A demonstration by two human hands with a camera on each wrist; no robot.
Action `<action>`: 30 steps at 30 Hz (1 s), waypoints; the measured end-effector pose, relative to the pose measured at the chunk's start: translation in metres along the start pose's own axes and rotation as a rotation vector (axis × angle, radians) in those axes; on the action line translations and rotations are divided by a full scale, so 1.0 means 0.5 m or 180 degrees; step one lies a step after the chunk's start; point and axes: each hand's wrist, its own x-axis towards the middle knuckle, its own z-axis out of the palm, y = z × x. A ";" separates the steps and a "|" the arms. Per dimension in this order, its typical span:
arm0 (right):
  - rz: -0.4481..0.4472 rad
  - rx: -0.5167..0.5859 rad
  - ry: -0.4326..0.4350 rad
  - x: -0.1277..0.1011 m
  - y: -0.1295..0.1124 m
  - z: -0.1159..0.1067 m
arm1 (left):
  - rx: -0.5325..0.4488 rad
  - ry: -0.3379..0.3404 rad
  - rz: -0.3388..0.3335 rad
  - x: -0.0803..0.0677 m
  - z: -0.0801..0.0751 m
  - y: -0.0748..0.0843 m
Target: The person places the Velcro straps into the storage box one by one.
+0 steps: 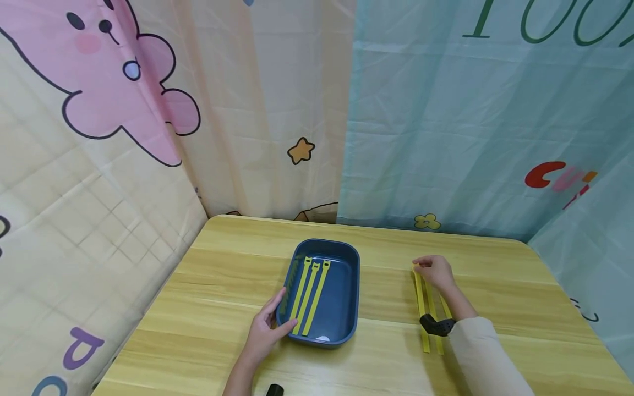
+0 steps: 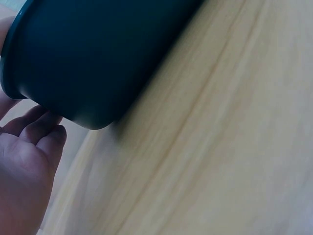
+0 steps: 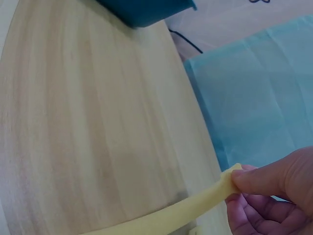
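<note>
Three yellow strips [image 1: 309,294] already in blue tray [image 1: 346,286], left hand [image 1: 264,330] loosely open against its rim — remaining strips [image 1: 425,308] on table [image 1: 223,286], right hand [image 1: 436,272] pinching one end.

A makeshift recording booth, homely rather than industrial: a light wood-grain surface [image 1: 396,352] is hemmed in by hung printed sheets instead of walls. From nine to twelve o'clock hangs a cream cartoon curtain [image 1: 148,137] with a pink animal and an orange star; from twelve to three o'clock a pale teal curtain [image 1: 470,121] printed with lettering.
</note>
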 end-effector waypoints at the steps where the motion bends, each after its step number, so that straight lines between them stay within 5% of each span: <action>1: -0.0002 0.0002 0.0002 -0.001 -0.003 -0.002 | -0.0009 -0.0007 -0.0008 0.000 0.000 0.000; 30: -0.0097 0.0230 0.0142 -0.027 -0.046 -0.057 | -0.0068 -0.0033 0.0028 -0.003 0.000 0.005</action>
